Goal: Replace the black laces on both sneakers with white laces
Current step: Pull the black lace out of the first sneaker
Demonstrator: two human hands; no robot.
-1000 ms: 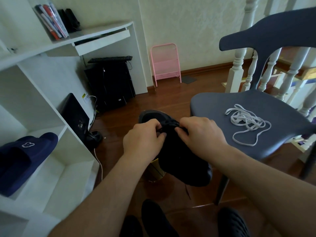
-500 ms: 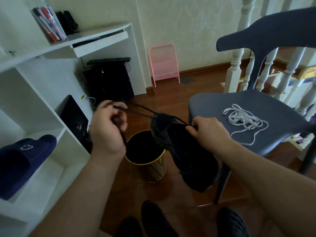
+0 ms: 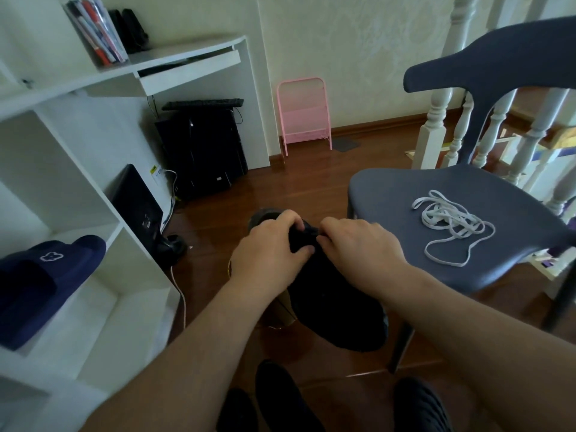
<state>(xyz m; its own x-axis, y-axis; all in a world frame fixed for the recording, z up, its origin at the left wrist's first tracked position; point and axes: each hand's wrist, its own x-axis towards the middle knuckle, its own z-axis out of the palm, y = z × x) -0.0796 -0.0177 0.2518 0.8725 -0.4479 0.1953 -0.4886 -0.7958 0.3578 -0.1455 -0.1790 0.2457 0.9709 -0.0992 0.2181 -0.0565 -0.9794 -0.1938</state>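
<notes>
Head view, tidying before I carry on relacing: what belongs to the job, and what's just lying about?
Job: black sneaker, held by left hand and right hand; white laces on the chair.
Lying about: navy slipper, pink rack, keyboard.

We see sneaker (image 3: 336, 307) under both hands | laces (image 3: 452, 232) on chair (image 3: 389, 194) right of right hand (image 3: 358, 244) | shelf (image 3: 103, 244) left of left hand (image 3: 268, 247)
</notes>
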